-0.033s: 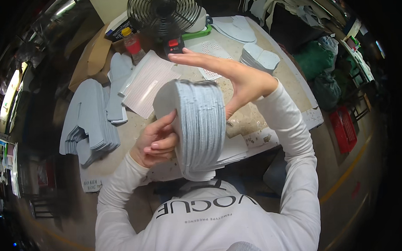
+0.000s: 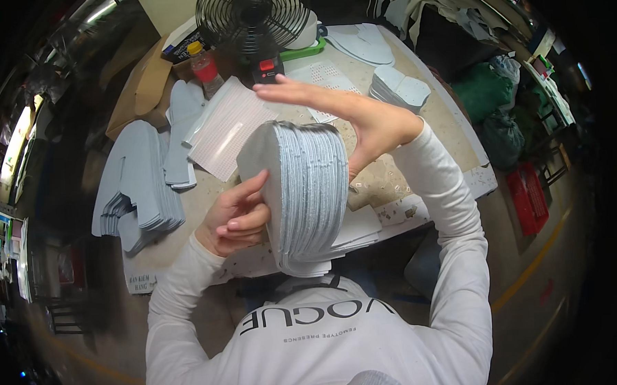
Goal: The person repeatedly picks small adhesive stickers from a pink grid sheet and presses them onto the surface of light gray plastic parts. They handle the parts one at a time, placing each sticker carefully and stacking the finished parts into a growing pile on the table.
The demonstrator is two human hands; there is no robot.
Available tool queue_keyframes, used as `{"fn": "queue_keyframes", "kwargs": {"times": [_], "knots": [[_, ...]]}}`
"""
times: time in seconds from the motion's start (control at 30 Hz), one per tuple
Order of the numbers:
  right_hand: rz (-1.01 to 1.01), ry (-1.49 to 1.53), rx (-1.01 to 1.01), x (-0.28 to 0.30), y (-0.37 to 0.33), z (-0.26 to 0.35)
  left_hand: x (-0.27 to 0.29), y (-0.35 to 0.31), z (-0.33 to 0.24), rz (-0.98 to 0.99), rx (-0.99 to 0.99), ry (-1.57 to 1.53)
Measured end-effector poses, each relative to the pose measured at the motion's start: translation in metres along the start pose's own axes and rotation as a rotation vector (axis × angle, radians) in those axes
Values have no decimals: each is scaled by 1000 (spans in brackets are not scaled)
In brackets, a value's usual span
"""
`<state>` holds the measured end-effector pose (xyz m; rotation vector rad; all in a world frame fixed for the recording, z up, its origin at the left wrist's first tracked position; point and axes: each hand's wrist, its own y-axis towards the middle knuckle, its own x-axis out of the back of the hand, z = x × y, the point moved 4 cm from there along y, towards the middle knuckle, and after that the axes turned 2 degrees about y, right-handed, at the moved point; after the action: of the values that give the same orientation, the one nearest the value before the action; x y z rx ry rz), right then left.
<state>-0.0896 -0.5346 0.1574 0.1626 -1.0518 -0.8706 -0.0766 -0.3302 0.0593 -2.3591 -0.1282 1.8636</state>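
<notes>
A thick stack of grey, round-ended flat pieces [image 2: 312,192] stands on edge before me, its layered edges facing up. My left hand [image 2: 237,220] is against the stack's left face, index finger stretched along it and the other fingers curled. On the other side, my right hand [image 2: 370,114] is spread wide, its thumb at the right face and its fingers reaching over beyond the far end. A few loose flat pieces [image 2: 358,231] lie under the stack near the table's front edge.
On the table [image 2: 411,181] at left are stacked grey cut-outs [image 2: 139,176] and a lined sheet [image 2: 227,137]. Farther back stand a bottle with a yellow cap [image 2: 205,65] and a black fan [image 2: 252,16]. Another small stack [image 2: 400,89] sits at back right. A red crate [image 2: 527,200] is on the floor.
My right hand has shifted very slightly to the left. The stack and my left hand are almost unchanged.
</notes>
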Motion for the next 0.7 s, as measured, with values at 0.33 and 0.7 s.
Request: {"fn": "queue_keyframes", "kwargs": {"times": [0.33, 0.7], "knots": [[-215, -179, 171, 7, 19, 64, -55, -20, -48, 145, -342, 209], [-504, -570, 107, 15, 36, 87, -2, -19, -6, -330, -1480, 1483]]}}
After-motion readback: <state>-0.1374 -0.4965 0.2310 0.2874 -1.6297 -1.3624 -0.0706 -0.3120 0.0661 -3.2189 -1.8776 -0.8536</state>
